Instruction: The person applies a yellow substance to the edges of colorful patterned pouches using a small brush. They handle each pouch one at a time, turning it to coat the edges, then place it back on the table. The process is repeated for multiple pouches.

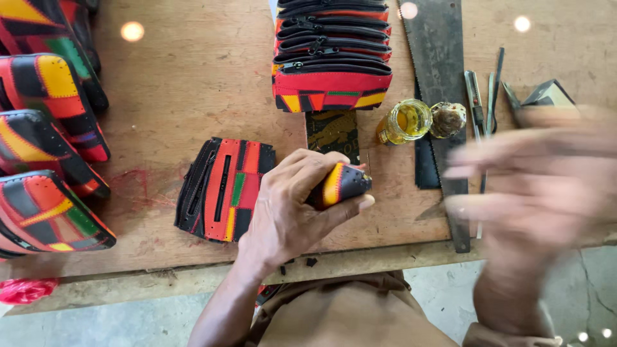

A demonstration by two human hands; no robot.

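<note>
My left hand (292,205) grips a small patchwork leather piece (344,184), black with yellow and red, near the front of the wooden table (193,83). Just left of that hand lies a flat patchwork pouch (222,189) in black, red, green and yellow. My right hand (540,186) hovers blurred at the right over the table edge, fingers spread, holding nothing that I can see. An open jar of yellow glue (405,121) and its lid (447,119) stand beyond the held piece.
A row of zipped patchwork pouches (331,58) stands at the back middle. More patchwork pieces (45,128) are stacked along the left edge. A hand saw (440,83), a utility knife (474,103) and thin metal tools (495,83) lie at the right.
</note>
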